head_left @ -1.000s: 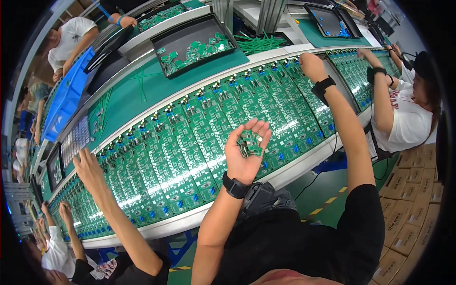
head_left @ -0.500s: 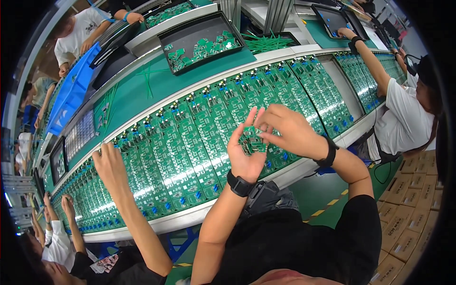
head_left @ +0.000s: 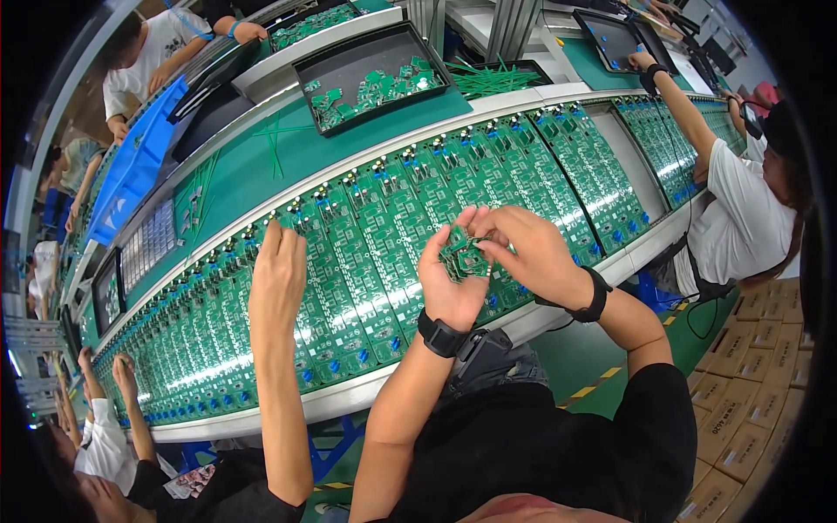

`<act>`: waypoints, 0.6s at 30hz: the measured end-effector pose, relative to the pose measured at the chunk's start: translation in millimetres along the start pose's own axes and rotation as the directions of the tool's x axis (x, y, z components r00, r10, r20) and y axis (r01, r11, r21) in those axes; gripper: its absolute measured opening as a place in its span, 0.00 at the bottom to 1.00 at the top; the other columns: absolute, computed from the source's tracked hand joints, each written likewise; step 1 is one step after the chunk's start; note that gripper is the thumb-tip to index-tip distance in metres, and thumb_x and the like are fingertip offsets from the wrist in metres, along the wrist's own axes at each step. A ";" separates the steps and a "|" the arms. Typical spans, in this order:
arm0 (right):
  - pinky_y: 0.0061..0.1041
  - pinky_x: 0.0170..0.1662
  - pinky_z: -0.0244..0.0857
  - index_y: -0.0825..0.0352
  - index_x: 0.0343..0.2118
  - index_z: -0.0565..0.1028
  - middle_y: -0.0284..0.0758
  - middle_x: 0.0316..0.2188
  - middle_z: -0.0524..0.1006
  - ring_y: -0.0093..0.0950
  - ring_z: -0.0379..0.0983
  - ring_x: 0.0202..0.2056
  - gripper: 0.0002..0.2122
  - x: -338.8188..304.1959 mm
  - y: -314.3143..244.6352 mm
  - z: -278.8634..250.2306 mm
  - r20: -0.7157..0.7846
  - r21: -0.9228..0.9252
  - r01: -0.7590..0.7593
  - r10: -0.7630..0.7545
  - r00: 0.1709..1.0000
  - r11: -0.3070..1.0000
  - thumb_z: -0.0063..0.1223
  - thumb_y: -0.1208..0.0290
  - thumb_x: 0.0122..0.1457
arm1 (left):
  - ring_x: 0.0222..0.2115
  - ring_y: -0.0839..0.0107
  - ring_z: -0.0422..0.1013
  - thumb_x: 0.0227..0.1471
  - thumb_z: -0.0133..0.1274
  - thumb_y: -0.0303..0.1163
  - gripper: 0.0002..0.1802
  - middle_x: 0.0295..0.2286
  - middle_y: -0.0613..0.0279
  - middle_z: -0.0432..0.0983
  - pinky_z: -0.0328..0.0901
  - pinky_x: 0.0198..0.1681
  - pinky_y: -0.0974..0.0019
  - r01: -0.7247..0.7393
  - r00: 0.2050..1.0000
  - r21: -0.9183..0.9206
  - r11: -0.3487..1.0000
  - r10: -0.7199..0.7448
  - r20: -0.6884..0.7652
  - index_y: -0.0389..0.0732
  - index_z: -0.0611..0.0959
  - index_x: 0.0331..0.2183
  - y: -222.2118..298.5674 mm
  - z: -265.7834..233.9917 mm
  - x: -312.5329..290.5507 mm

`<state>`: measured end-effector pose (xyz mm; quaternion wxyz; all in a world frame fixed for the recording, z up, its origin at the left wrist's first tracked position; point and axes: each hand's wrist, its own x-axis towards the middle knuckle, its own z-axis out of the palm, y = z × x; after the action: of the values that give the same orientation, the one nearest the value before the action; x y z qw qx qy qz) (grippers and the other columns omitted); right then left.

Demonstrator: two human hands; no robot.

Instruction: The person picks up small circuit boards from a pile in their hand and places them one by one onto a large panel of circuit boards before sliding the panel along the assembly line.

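Note:
Palm up over the line of boards, my left hand (head_left: 452, 301) cradles a small pile of little green circuit boards (head_left: 469, 260), its fingers curled around them. My right hand (head_left: 540, 253) meets it from the right, thumb and fingertips pinched at one of these small boards. Beneath both hands run long green circuit board panels (head_left: 366, 253), side by side, with tall components along their far edge and blue parts along the near edge. My palm hides the lower part of the pile.
A co-worker's hand (head_left: 279, 266) reaches over the panels to my left. Beyond the line are a black tray (head_left: 344, 70) of small boards, green strips (head_left: 493, 80) and a blue bin (head_left: 135, 166). Another person works at right, near stacked cartons (head_left: 741, 410). A metal rail (head_left: 349, 397) edges the line.
The co-worker's hand on my left has moved right along the panels, nearer to me. My right hand has shifted slightly, its fingertips still at the small boards in my left.

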<state>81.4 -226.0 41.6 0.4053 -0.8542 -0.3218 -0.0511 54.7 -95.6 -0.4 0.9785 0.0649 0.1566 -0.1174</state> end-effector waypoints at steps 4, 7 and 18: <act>0.24 0.28 0.65 0.66 0.33 0.73 0.36 0.29 0.72 0.28 0.70 0.28 0.10 -0.9 -6.1 -6.4 -0.073 -0.101 0.130 -0.137 0.988 0.986 0.54 0.80 0.45 | 0.42 0.65 0.64 0.51 0.42 0.35 0.19 0.44 0.55 0.67 0.59 0.47 0.64 0.011 0.999 0.011 1.000 -0.011 -0.047 0.37 0.70 0.44 1.2 3.9 -2.8; 0.23 0.29 0.66 0.66 0.34 0.73 0.36 0.30 0.72 0.28 0.71 0.29 0.10 -1.1 -7.9 -13.8 -0.084 0.048 0.119 -0.115 0.990 0.992 0.53 0.81 0.46 | 0.40 0.65 0.65 0.51 0.42 0.35 0.18 0.41 0.55 0.69 0.60 0.44 0.64 0.008 0.998 0.025 1.000 -0.006 -0.070 0.37 0.72 0.42 -0.2 5.4 -1.8; 0.18 0.37 0.65 0.70 0.35 0.74 0.33 0.36 0.71 0.21 0.68 0.37 0.10 8.6 30.0 -55.5 -0.095 0.402 -0.137 0.190 0.977 0.905 0.52 0.82 0.48 | 0.21 0.75 0.61 0.50 0.45 0.35 0.10 0.20 0.65 0.66 0.54 0.17 0.75 0.176 0.983 0.046 0.983 -0.177 0.036 0.41 0.71 0.22 -7.2 -3.9 3.5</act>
<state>115.5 -275.7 61.8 0.5918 -0.7740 -0.2251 -0.0078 55.0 -102.6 -5.9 0.9655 0.0695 0.1398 -0.2083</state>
